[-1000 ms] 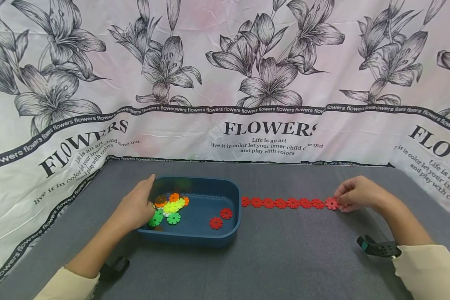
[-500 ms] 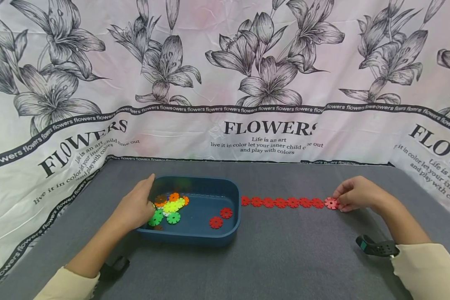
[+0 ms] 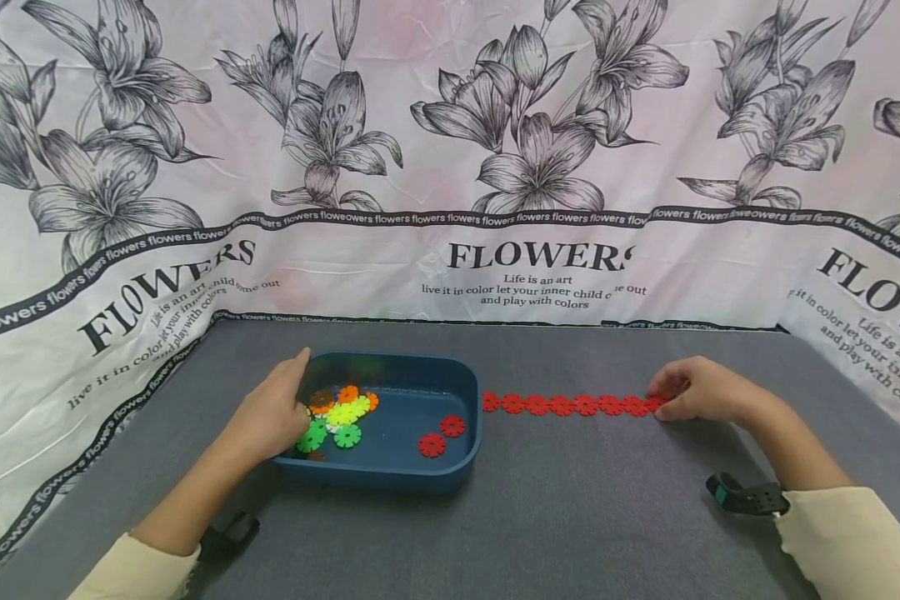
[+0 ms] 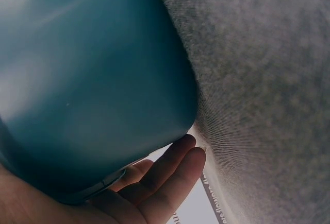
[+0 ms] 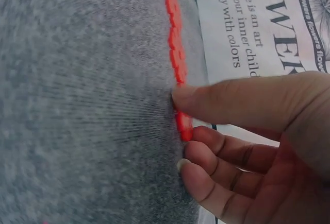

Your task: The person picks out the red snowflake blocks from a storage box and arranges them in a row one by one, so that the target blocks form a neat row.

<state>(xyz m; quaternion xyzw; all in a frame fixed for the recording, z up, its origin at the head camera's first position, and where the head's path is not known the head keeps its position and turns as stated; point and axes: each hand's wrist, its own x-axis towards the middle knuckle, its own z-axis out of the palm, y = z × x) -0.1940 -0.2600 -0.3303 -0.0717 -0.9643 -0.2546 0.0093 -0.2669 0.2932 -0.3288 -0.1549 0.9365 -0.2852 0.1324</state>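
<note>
My left hand (image 3: 272,412) holds the left end of a dark blue plastic tub (image 3: 390,479), its fingers along the outside wall in the left wrist view. Inside lie notched plastic building discs: orange ones (image 3: 348,394), yellow ones (image 3: 348,412), green ones (image 3: 347,436) and two red ones (image 3: 432,445). To the tub's right a straight row of red notched discs (image 3: 561,406) lies on the table. At its right end my right hand (image 3: 701,392) pinches a red disc (image 3: 656,403), partly covered by the fingers. The right wrist view shows my thumb (image 5: 188,99) on the row.
The grey cloth-covered table (image 3: 555,517) runs back to a white fabric backdrop (image 3: 390,267) printed with flowers and lettering. A black band (image 3: 746,497) circles the right wrist, and another dark band (image 3: 228,537) sits at the left wrist.
My right hand has shifted left with the red disc, which now meets the row's right end where a small gap was. The left hand and tub have stayed put.
</note>
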